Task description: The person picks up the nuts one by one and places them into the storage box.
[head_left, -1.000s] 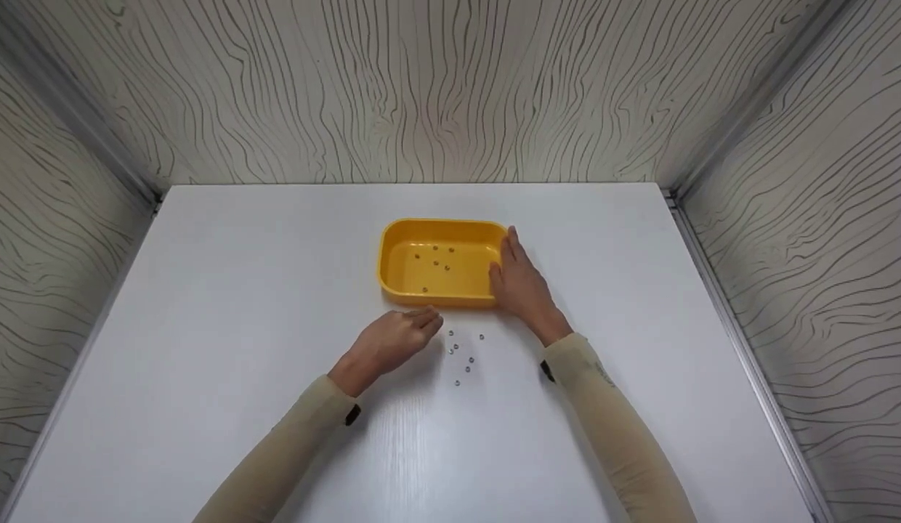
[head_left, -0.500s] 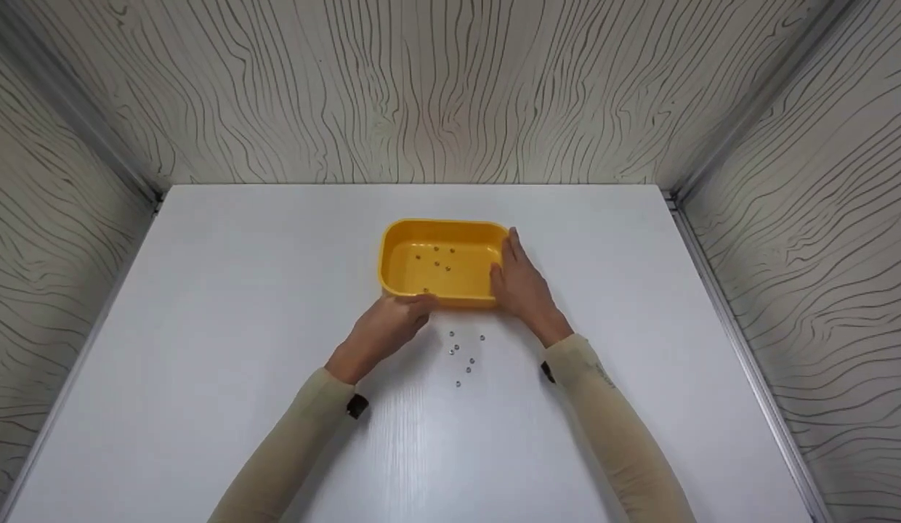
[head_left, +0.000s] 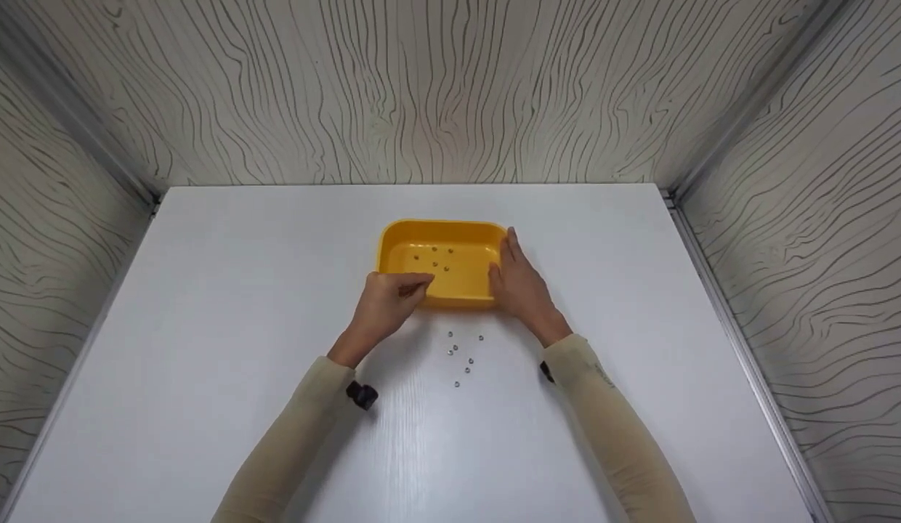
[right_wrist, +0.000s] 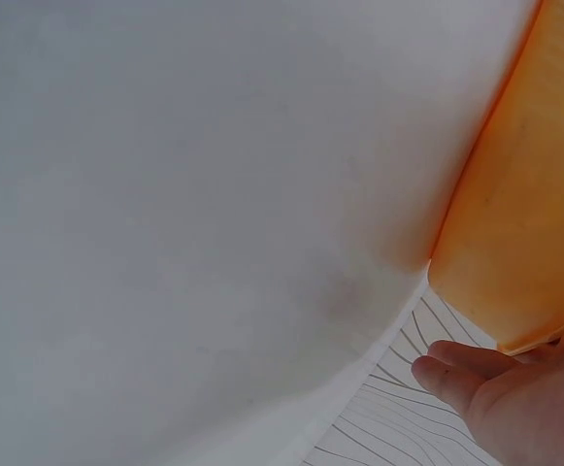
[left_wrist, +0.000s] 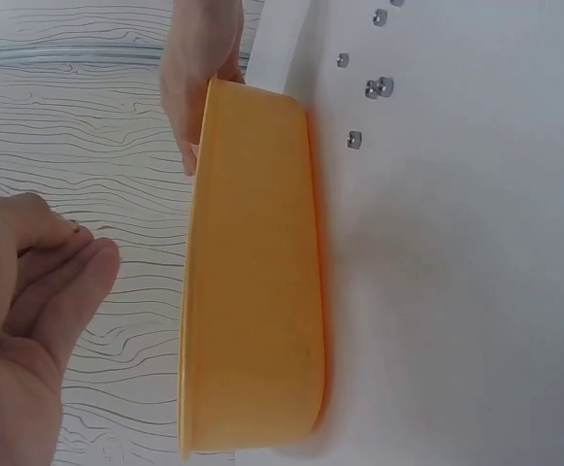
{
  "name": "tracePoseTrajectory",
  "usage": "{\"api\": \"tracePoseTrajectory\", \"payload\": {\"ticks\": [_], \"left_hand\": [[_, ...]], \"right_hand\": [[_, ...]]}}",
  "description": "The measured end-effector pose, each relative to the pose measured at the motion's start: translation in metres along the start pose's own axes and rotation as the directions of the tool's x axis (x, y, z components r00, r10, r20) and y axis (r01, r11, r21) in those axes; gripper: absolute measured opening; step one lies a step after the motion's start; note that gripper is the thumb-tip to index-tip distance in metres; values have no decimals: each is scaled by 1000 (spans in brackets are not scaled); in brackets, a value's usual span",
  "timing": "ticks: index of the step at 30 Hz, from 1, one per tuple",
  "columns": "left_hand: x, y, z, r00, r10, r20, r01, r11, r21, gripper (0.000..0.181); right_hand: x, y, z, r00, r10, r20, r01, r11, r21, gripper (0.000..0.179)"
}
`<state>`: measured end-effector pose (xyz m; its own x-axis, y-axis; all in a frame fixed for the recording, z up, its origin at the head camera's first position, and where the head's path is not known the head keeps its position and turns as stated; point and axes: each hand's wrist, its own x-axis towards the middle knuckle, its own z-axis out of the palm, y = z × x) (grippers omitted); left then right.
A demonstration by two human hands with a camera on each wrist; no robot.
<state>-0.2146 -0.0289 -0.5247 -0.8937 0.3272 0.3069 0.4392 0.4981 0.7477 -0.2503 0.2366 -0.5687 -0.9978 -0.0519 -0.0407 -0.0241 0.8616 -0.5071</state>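
A yellow plastic tray (head_left: 471,280) stands toward the back of the table, with several small metal nuts (head_left: 434,264) scattered on its floor. My left hand (head_left: 384,301) is raised over the tray's front left rim, thumb and fingertips pinched together. Between those fingertips, the left wrist view shows a sliver of a small nut (left_wrist: 75,225), mostly hidden. At the tray's right end, my right hand (head_left: 524,290) grips the wall, thumb over the rim and fingers along the outside. More loose nuts (head_left: 471,361) lie on the table in front of the tray.
The white table (head_left: 240,290) meets a wood-grain patterned panel (head_left: 421,94) behind it. Similar panels with metal rails (head_left: 741,349) flank it on both sides. A small black device (head_left: 362,395) is worn at the left wrist.
My left hand has risen from the table in front of the tray and moved forward over its front rim. My right hand, the tray and the loose nuts stay in place.
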Motion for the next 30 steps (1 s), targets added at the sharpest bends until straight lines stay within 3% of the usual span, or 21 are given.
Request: {"api": "tracePoseTrajectory", "payload": {"ticks": [6, 12, 15, 18, 23, 30], "left_hand": [[9, -1, -5, 978, -210, 18, 210, 971, -111, 20], [19, -6, -7, 957, -286, 37, 288, 938, -195, 18], [24, -7, -7, 940, -334, 62, 339, 912, -229, 17], [29, -7, -7, 910, -402, 105, 414, 857, -306, 17], [39, -8, -7, 846, -496, 193, 528, 734, -426, 20], [50, -11, -12, 774, -573, 269, 625, 624, -469, 26]], "right_hand": [[0, 0, 0, 1000, 1, 9, -1, 1000, 7, 70], [1, 1, 1, 1000, 0, 7, 0, 1000, -18, 70], [1, 1, 2, 1000, 4, 7, -4, 1000, -15, 70], [1, 1, 2, 1000, 1, 7, -1, 1000, -1, 70], [1, 2, 3, 1000, -6, -2, 6, 1000, 12, 70], [0, 1, 2, 1000, -2, 7, 2, 1000, 2, 70]]}}
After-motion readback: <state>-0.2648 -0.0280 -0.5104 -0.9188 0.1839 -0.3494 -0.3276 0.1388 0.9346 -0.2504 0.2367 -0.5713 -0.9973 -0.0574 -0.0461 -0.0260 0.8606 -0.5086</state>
